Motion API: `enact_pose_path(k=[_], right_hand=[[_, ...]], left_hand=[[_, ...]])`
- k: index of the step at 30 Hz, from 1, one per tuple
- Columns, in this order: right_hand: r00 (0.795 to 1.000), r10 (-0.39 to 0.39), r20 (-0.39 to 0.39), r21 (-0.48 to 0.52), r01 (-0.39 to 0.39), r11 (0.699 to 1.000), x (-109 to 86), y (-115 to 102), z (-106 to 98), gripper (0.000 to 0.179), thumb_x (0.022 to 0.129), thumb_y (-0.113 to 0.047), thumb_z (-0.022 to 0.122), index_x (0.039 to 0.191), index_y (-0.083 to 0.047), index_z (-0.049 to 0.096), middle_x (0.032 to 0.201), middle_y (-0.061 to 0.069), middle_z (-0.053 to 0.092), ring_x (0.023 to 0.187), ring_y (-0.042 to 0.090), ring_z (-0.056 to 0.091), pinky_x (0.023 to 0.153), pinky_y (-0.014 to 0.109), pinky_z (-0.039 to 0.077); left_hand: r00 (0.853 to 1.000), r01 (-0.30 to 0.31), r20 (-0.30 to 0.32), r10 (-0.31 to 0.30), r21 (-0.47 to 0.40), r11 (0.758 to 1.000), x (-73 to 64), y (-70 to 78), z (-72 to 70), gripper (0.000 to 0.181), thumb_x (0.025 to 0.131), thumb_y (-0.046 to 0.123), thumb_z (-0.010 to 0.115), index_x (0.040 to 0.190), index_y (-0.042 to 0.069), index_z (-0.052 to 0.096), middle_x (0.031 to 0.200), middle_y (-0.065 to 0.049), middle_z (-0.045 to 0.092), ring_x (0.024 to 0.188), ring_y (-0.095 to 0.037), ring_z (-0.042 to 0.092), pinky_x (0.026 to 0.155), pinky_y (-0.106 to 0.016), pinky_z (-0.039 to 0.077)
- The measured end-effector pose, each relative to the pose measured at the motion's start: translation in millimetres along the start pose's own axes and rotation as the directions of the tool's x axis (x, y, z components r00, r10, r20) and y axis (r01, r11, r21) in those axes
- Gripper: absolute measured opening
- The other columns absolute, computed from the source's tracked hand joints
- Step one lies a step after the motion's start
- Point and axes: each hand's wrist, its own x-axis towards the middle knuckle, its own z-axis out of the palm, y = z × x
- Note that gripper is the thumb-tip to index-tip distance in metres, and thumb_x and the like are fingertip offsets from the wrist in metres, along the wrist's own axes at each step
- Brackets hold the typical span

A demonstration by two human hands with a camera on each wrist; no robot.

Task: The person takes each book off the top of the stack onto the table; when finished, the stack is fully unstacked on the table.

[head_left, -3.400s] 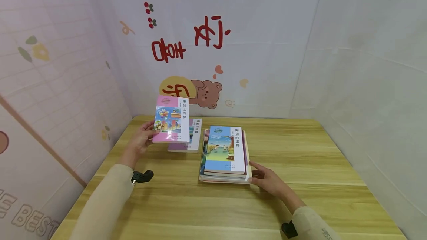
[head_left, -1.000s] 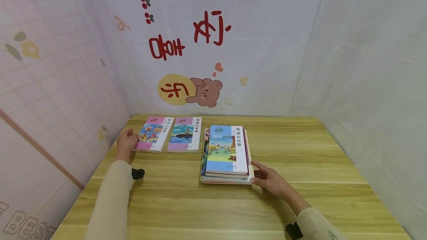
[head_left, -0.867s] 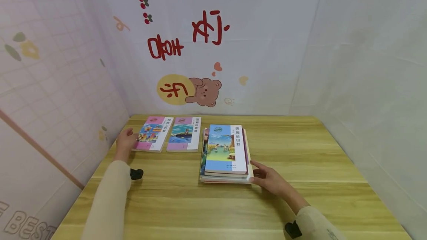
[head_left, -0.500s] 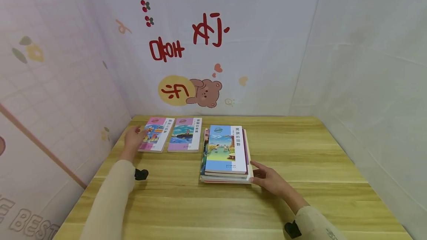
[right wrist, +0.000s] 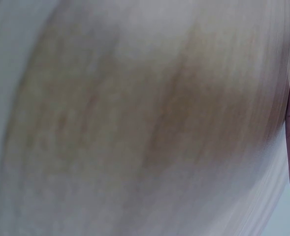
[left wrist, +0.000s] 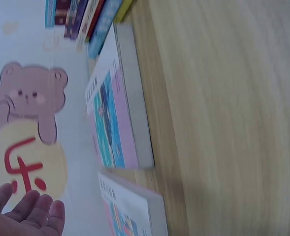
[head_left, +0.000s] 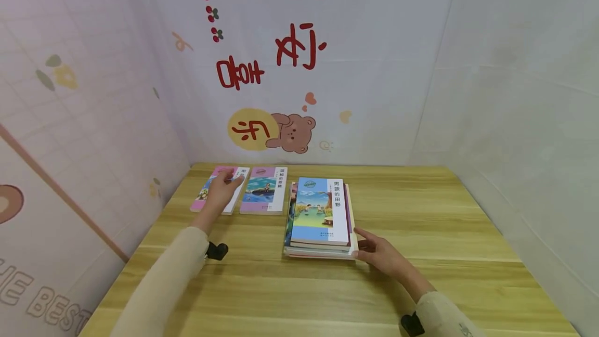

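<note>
My left hand (head_left: 220, 191) hovers over the pink-and-white book (head_left: 200, 204) at the back left, covering part of its cover; its fingers are loosely bent and hold nothing. In the left wrist view the fingers (left wrist: 34, 211) hang in the air apart from the books. Beside it lies a purple-and-white book (head_left: 263, 191), cover up. My right hand (head_left: 380, 255) rests at the lower right edge of a stack of books, its thumb and fingers touching the side. On top of that stack lies a blue-and-white book (head_left: 311, 209).
The wooden table (head_left: 262, 295) runs up to a fabric backdrop (head_left: 374, 66) printed with a bear and red characters. Backdrop walls also stand at left and right. A black wrist mount (head_left: 217, 250) sits on the left arm, another (head_left: 413, 323) on the right.
The left hand has set the pink-and-white book down left of the purple one, let go, and moved right above it. The right hand has stayed by the stack.
</note>
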Motion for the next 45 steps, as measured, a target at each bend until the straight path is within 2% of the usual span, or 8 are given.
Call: enact_pose_path(k=[5, 9, 14, 21, 26, 34, 38, 45], right_hand=[[1.0, 0.008, -0.004, -0.012, -0.008, 1.0, -0.3, -0.8, 0.9, 0.072, 0.092, -0.023, 0.072, 0.152, -0.001, 0.038, 0.123, 0.023, 0.063, 0.115, 0.036, 0.059, 0.09, 0.042, 0.051], [1.0, 0.016, -0.013, 0.001, -0.016, 1.0, -0.2, -0.2, 1.5, 0.072, 0.092, -0.022, 0.073, 0.152, -0.002, 0.038, 0.123, 0.023, 0.063, 0.116, 0.036, 0.059, 0.091, 0.044, 0.051], [1.0, 0.0, -0.001, 0.02, 0.0, 1.0, 0.6, 1.4, 0.8, 0.072, 0.093, -0.022, 0.072, 0.152, -0.001, 0.037, 0.125, 0.024, 0.062, 0.117, 0.037, 0.059, 0.091, 0.042, 0.051], [1.0, -0.004, -0.005, 0.011, 0.004, 1.0, 0.0, 1.9, 0.6, 0.072, 0.092, -0.023, 0.072, 0.152, -0.002, 0.038, 0.125, 0.024, 0.062, 0.117, 0.037, 0.059, 0.092, 0.043, 0.05], [1.0, 0.0, -0.005, 0.01, 0.0, 1.0, 0.3, 1.2, -0.3, 0.071, 0.093, -0.022, 0.072, 0.152, -0.003, 0.037, 0.125, 0.024, 0.062, 0.117, 0.036, 0.058, 0.094, 0.046, 0.049], [1.0, 0.014, -0.011, 0.038, -0.014, 0.999, -1.6, 0.5, 0.3, 0.072, 0.092, -0.021, 0.072, 0.152, -0.003, 0.038, 0.127, 0.024, 0.061, 0.118, 0.036, 0.058, 0.093, 0.045, 0.049], [1.0, 0.013, -0.012, 0.039, -0.012, 0.999, -1.4, 1.5, 0.6, 0.072, 0.092, -0.02, 0.073, 0.152, -0.003, 0.038, 0.127, 0.024, 0.061, 0.117, 0.036, 0.058, 0.093, 0.044, 0.049], [1.0, 0.008, -0.012, 0.031, -0.008, 1.0, -0.6, 2.8, 0.4, 0.071, 0.092, -0.02, 0.073, 0.152, -0.003, 0.038, 0.126, 0.024, 0.062, 0.118, 0.036, 0.058, 0.093, 0.045, 0.05]], left_hand=[[0.999, -0.009, 0.044, 0.012, -0.07, 0.997, -13.0, 12.4, 20.6, 0.063, 0.1, 0.033, 0.06, 0.15, 0.001, 0.039, 0.146, -0.024, 0.043, 0.133, -0.038, 0.044, 0.106, -0.05, 0.039], [0.998, 0.015, 0.067, -0.008, -0.105, 0.994, -25.7, 24.6, 40.2, 0.063, 0.099, 0.034, 0.062, 0.15, 0.005, 0.041, 0.144, -0.021, 0.046, 0.132, -0.036, 0.045, 0.105, -0.05, 0.041], [0.996, 0.036, 0.084, -0.023, -0.154, 0.987, -46.3, 41.2, 63.7, 0.063, 0.098, 0.035, 0.064, 0.149, 0.006, 0.042, 0.143, -0.019, 0.048, 0.132, -0.035, 0.045, 0.105, -0.049, 0.04], [0.993, 0.027, 0.119, -0.006, -0.174, 0.984, -79.4, 58.3, 93.0, 0.068, 0.094, 0.041, 0.067, 0.148, 0.007, 0.045, 0.144, -0.014, 0.05, 0.131, -0.033, 0.046, 0.101, -0.049, 0.044], [0.994, 0.036, 0.105, -0.016, -0.191, 0.981, -93.7, 54.1, 109.4, 0.067, 0.095, 0.036, 0.068, 0.148, 0.004, 0.044, 0.146, -0.017, 0.047, 0.133, -0.036, 0.043, 0.103, -0.052, 0.042], [0.99, 0.119, 0.099, -0.103, -0.17, 0.978, -102.1, 46.9, 129.1, 0.072, 0.093, 0.034, 0.071, 0.148, -0.002, 0.041, 0.146, -0.024, 0.044, 0.134, -0.04, 0.042, 0.106, -0.053, 0.039], [0.989, 0.125, 0.101, -0.112, -0.132, 0.983, -105.1, 45.3, 135.2, 0.075, 0.092, 0.039, 0.071, 0.147, -0.002, 0.042, 0.145, -0.025, 0.046, 0.134, -0.04, 0.043, 0.107, -0.053, 0.037], [0.987, 0.123, 0.118, -0.104, -0.166, 0.978, -105.0, 44.3, 138.4, 0.083, 0.088, 0.041, 0.074, 0.148, -0.005, 0.039, 0.146, -0.025, 0.044, 0.136, -0.04, 0.041, 0.108, -0.054, 0.036]])
